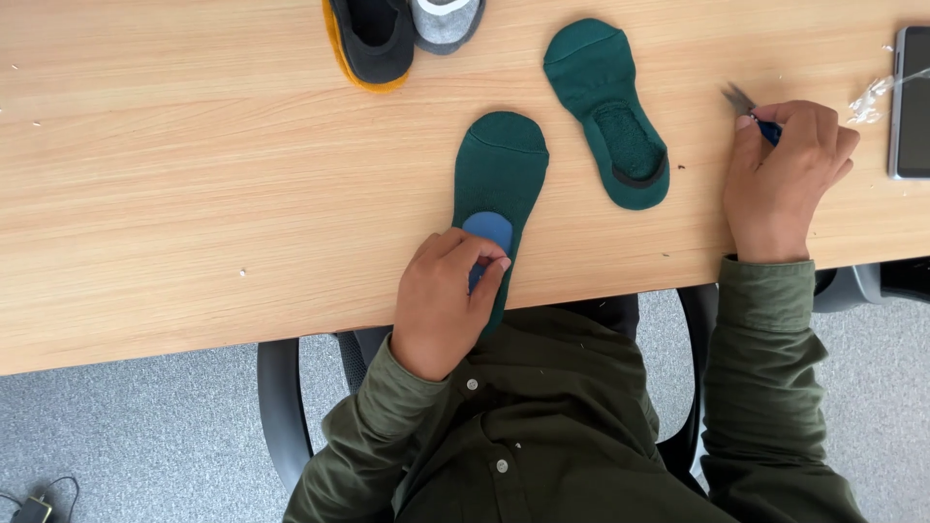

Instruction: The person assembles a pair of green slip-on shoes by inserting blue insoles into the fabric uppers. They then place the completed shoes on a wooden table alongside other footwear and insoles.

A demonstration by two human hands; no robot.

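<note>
Pale wood grain fills the view, a long table (pixel 194 194) with grey carpet below and an office chair (pixel 281 416) tucked under the near edge. Left hand (pixel 444 300) is down at the table's lip, fingers curled shut, pinching the heel end of a dark green low-cut sock (pixel 502 165) together with the blue patch (pixel 487 229) lying on it. That sock's heel hangs past the edge toward six o'clock, so if the pinch slackens it could slide off into the lap. Its partner, a second green sock (pixel 605 107), lies opening-up at about one o'clock from the first, well apart from both hands.

Over at three o'clock, the right hand (pixel 787 165) is closed around a small blue-handled tool (pixel 751 111), metal tips poking out toward eleven o'clock; it looks like little scissors or snips, though the blades are too small to be sure. Risk there: pointed tips brought across to the sock could snag the knit or nick the pinching fingers, since the blue patch sits right under them.

A phone (pixel 911 102) and a scrap of clear plastic wrap (pixel 872 95) lie just past the right hand. At twelve o'clock, a black-and-mustard sock (pixel 373 44) touches a grey sock (pixel 446 19).
</note>
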